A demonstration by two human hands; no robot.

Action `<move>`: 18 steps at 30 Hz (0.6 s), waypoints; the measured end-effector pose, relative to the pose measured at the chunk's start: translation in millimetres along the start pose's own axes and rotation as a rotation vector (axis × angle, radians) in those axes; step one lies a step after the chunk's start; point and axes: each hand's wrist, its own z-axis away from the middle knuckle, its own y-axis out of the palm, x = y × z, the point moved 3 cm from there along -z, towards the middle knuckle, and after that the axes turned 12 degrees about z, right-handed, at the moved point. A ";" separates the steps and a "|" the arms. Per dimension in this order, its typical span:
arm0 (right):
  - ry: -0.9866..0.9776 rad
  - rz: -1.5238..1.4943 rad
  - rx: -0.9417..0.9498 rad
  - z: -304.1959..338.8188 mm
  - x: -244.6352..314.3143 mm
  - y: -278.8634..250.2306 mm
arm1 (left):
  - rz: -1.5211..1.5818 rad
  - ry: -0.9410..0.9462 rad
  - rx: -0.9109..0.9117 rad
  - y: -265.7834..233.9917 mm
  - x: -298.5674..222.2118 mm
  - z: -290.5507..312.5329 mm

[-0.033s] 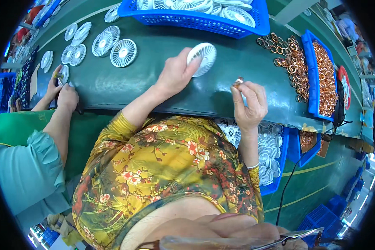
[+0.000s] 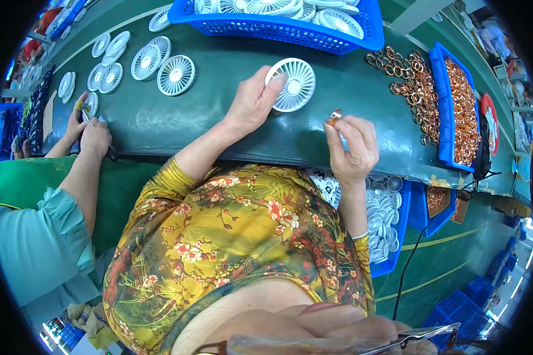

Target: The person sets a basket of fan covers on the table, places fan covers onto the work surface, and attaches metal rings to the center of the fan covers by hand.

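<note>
Over the green table, my left hand (image 2: 249, 102) grips a white round plastic grille (image 2: 301, 83) by its left edge, thumb across its face. The disc has radial slots and a solid centre, and it is tilted with its face toward me. To the right and a little nearer, my right hand (image 2: 356, 151) pinches a small shiny copper-coloured ring (image 2: 334, 117) between thumb and fingertips. It is partly hidden by the fingers, so I cannot tell whether there is more than one. The two hands are apart, and the ring does not touch the grille.
A blue basket (image 2: 278, 34) of white grilles stands at the back. Several loose grilles (image 2: 176, 75) lie left. Copper rings (image 2: 417, 94) are heaped right, beside a blue tray (image 2: 441, 106) full of them. At left, a co-worker's hands (image 2: 95, 136) work on another grille.
The grille in my left hand has turned to show more of its face and shifted slightly right. My right hand with the ring has moved slightly left, toward it.
</note>
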 end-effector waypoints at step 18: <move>0.097 0.172 0.155 -10.8 28.6 31.4 | 0.100 0.203 0.091 24.3 -24.9 28.1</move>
